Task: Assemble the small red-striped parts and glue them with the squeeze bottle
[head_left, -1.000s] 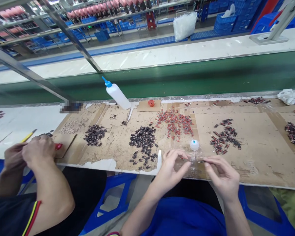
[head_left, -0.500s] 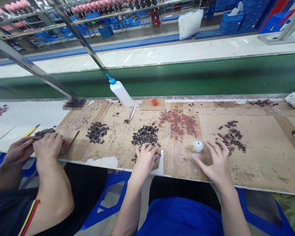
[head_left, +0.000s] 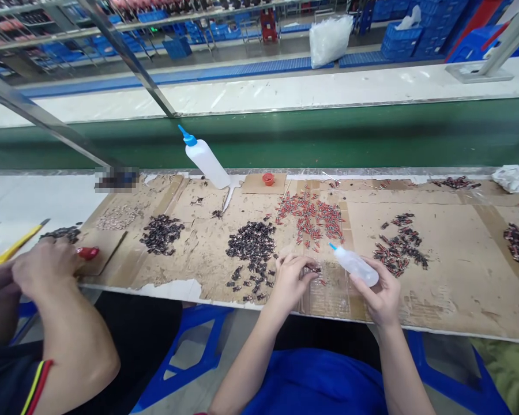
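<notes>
Clear small squeeze bottle (head_left: 355,266) lies tilted in the right hand (head_left: 383,295), nozzle aimed at a tiny part pinched by the left hand (head_left: 290,281); gluing looks underway; next needs a steady drop; dark pile (head_left: 251,242) beyond.

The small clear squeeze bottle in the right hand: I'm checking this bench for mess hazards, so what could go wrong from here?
The small clear squeeze bottle with a blue nozzle, tilted in the right hand, points at the tiny dark part pinched in the left hand; too hard a squeeze could wet the fingers. Drips might soak the brown cardboard mat. The left wrist could scatter the heap of small black parts beside it.
</notes>
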`<state>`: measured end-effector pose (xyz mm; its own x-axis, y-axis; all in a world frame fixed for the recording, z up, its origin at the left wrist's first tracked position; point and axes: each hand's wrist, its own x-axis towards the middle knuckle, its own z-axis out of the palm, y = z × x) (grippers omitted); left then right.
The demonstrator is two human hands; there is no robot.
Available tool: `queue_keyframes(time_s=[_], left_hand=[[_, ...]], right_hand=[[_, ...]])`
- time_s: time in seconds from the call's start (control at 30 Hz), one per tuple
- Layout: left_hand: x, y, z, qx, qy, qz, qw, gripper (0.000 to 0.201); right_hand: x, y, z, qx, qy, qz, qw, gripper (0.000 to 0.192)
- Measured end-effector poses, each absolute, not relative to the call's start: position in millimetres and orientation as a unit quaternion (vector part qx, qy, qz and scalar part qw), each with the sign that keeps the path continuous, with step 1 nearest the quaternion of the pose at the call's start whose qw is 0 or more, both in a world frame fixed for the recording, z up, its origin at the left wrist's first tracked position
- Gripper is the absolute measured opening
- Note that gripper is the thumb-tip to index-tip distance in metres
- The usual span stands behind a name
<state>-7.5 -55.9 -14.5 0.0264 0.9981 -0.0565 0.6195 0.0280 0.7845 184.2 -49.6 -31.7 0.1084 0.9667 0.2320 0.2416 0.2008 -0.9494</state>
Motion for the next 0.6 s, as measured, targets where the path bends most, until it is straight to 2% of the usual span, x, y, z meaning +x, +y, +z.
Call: queue_keyframes(time_s=[0.13, 0.3, 0.6], left_hand=[[-10.9, -57.7, -13.9, 0.618, 0.634, 0.304, 0.353, 0.025], [-10.5, -59.9, -16.3, 0.605, 0.64, 0.319, 0.35, 0.022], [-8.5, -60.7, -12.9, 0.592, 0.656, 0.318, 0.344, 0.016]], right_hand=[[180.7, -48.4, -29.4, -0.519, -0.515, 0.362, 0.579, 0.03], [174.9, -48.0, -27.3, -0.545, -0.5, 0.342, 0.58, 0.029], [168.1, -53.0, -25.2, -0.588, -0.6, 0.247, 0.483, 0.027]])
